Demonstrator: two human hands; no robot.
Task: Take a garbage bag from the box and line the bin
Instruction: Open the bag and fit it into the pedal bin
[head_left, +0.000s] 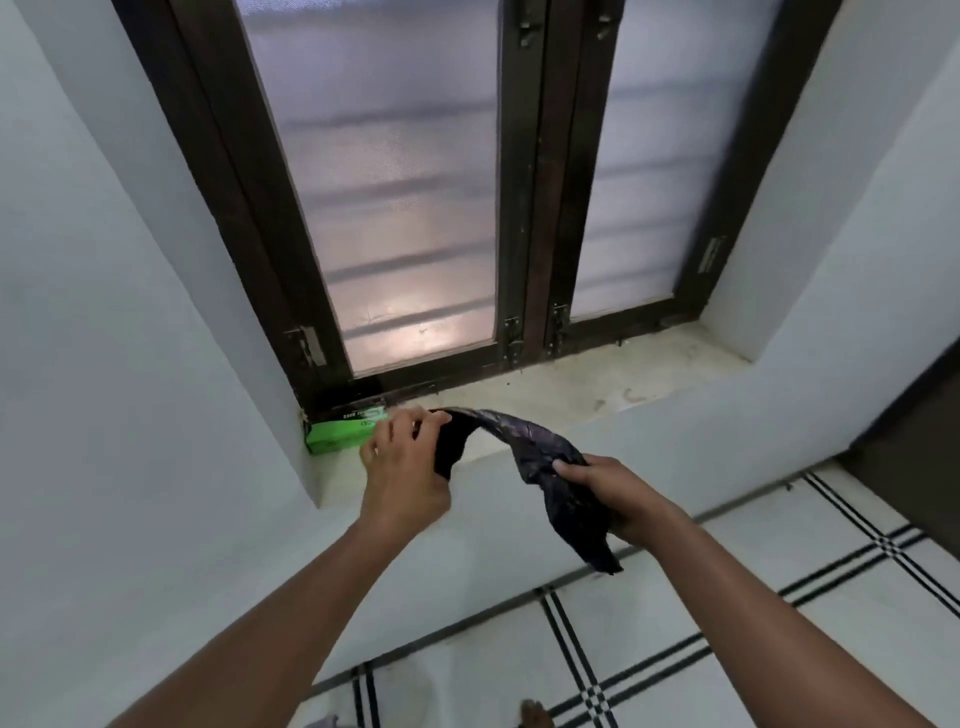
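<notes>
The left hand (402, 457) pinches one end of the black garbage bag (524, 447) beside the green box (337, 435) at the window sill's (571, 384) left corner; the right hand (605, 493) clenches the other end, likely to tear it free.

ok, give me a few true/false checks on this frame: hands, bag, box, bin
1. Both hands grip the black garbage bag. True: left hand near the box, right hand further along.
2. The green box sits on the floor. False: it sits on the window sill, at its left end.
3. The bag is spread open. False: it is bunched into a strip.
4. The bin is in view. False: none shows.
5. The window is closed. True.
</notes>
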